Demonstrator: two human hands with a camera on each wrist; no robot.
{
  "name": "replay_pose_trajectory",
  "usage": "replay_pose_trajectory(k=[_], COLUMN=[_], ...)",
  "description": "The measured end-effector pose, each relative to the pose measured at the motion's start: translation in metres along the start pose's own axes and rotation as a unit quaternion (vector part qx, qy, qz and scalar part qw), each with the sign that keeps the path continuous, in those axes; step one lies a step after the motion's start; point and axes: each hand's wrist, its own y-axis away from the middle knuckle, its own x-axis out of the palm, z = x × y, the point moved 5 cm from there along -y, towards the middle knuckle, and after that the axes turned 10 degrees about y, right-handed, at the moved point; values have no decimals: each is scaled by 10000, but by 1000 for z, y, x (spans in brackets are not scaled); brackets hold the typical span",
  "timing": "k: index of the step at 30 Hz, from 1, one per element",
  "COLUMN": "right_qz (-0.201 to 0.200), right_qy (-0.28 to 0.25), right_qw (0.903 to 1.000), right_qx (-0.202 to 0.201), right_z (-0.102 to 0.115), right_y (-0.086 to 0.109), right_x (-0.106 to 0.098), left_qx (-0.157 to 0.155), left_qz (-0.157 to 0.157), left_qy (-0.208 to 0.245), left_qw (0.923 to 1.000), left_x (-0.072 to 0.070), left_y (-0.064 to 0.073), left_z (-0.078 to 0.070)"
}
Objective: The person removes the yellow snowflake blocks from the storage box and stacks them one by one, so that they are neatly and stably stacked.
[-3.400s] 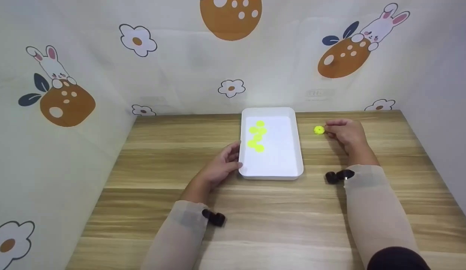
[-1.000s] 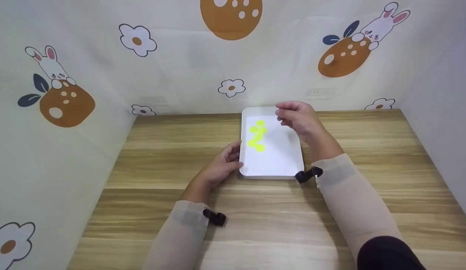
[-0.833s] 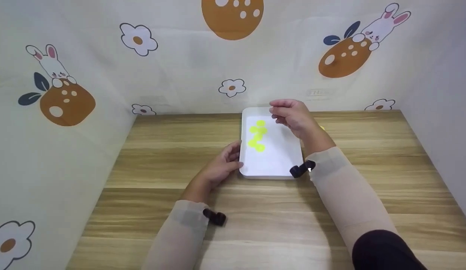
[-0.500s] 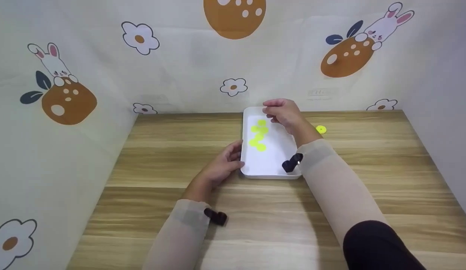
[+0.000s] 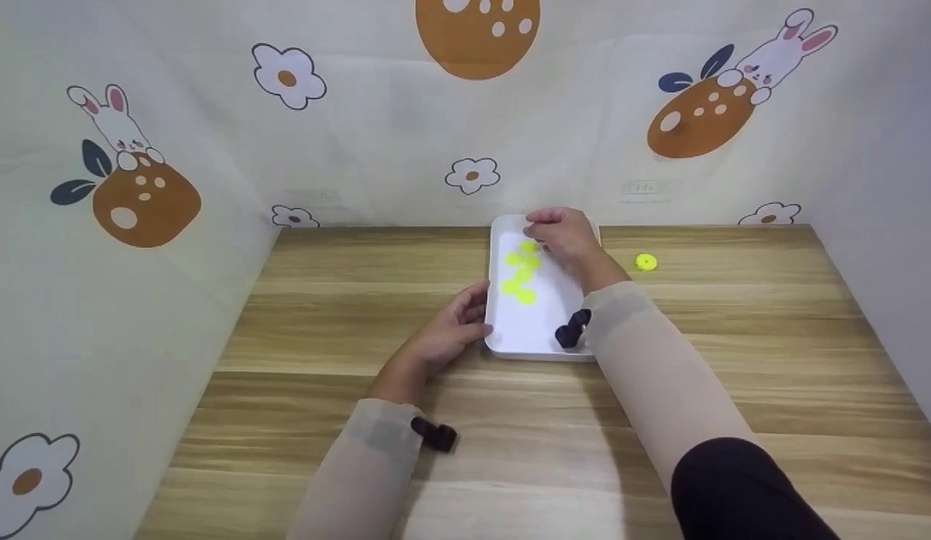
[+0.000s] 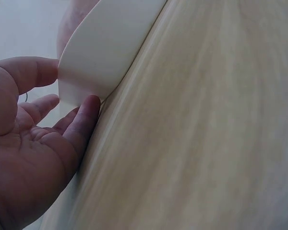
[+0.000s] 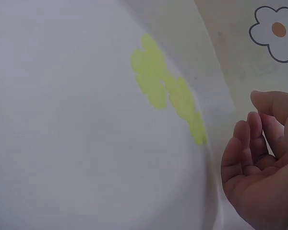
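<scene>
In the head view, a white rectangular tray (image 5: 544, 356) lies on the wooden table. Several flat, bright yellow round discs (image 5: 519, 274) sit along its left half, some overlapping. My left hand (image 5: 451, 330) rests against the tray's left wall, with the thumb at the rim; the left wrist view shows the fingers (image 6: 84, 120) low against the outside. Over the far end of the tray hovers my right hand (image 5: 566, 236), its fingers loosely bent. Nothing shows between thumb and fingers in the right wrist view. A yellow piece with a small centre hole (image 5: 646, 262) sits right of the tray.
A patterned cloth wall (image 5: 390, 135) rises directly behind the table's far edge, close to the tray and right hand. Cloth walls also stand at left and right. A black wrist camera (image 5: 572, 330) on the right sleeve overlaps the tray's near right corner.
My right hand has left the yellow piece on the table and moved left over the tray, then slightly down toward the discs. The left hand stays at the tray's side.
</scene>
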Motion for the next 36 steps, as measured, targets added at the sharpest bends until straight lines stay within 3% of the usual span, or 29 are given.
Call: replay_pose_trajectory(k=[11,24,36], right_qz=[-271,-263,-140], right_qy=[-51,596,1322], right_qw=[9996,9978,9911], right_qx=[-112,116,-57], right_z=[-14,-21,-15], right_y=[-3,-10,-8], right_x=[2,2,6], left_qx=[-102,-65,-17], left_qz=[9,36,60], left_qy=[-6,46,65], left_qw=[9999,10000,10000], left_x=[-1,0,0], left_y=[0,0,1], left_z=[2,2,1])
